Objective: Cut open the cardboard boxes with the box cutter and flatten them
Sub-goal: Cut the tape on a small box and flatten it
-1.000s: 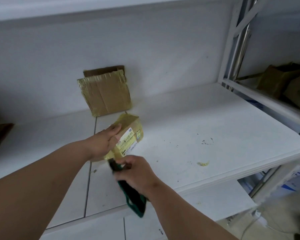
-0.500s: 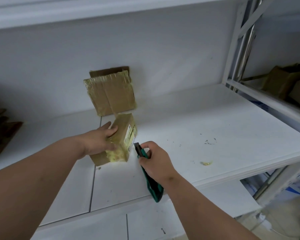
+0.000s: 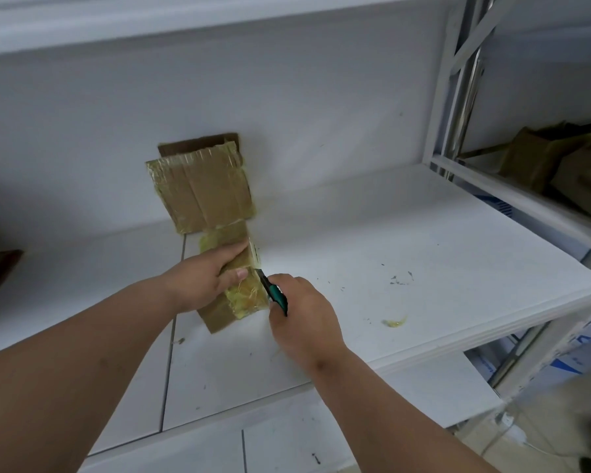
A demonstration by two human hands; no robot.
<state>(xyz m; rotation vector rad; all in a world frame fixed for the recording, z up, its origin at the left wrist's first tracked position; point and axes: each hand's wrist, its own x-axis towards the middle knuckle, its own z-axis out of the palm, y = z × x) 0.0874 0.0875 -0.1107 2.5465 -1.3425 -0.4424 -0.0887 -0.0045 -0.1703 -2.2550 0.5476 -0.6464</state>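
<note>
box (image 3: 243,268) label edge-on, seemingly unreadable

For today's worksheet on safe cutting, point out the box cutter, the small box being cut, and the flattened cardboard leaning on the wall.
box cutter (image 3: 276,295): head view, on the green handle above the right hand.
small box (image 3: 248,298): head view, on its taped near end.
flattened cardboard (image 3: 205,189): head view, on its brown middle panel.

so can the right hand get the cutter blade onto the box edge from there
Probably yes. The right hand holds the cutter with its blade tip already at the right edge of the box, nothing between them, while the left hand pins the box on the shelf.
</note>
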